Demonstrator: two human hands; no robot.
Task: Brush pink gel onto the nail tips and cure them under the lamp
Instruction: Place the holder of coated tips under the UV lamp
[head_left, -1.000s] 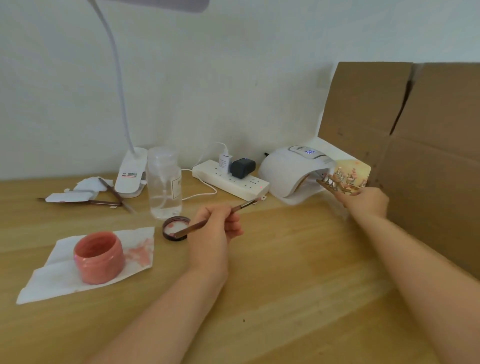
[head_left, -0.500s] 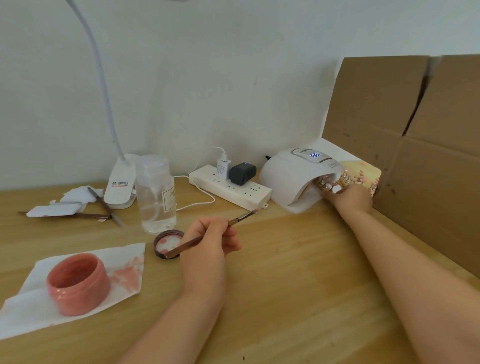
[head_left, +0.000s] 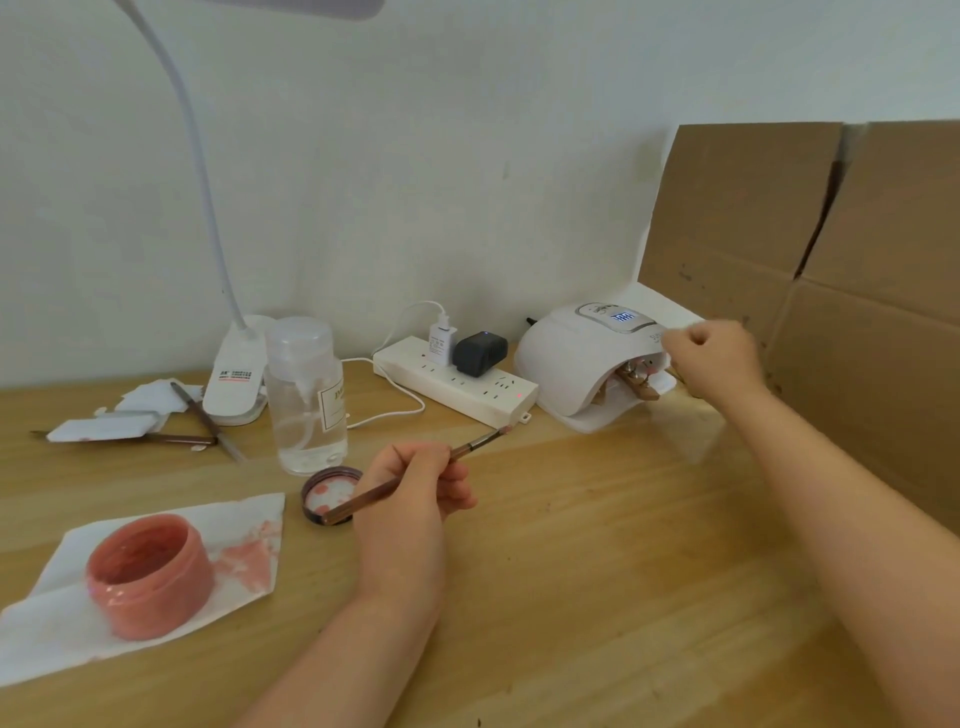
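- The nail tips (head_left: 638, 375) sit on their holder inside the mouth of the curing lamp (head_left: 582, 364), whose display is lit.
- The right hand (head_left: 714, 358) hovers at the opening, fingers curled; whether it pinches anything, I cannot tell.
- The left hand (head_left: 410, 499) pinches the brush (head_left: 415, 475) above the tabletop (head_left: 597, 571).
- Best practice: leave the holder flat and fully under the hood, and keep the wet bristles off surfaces.
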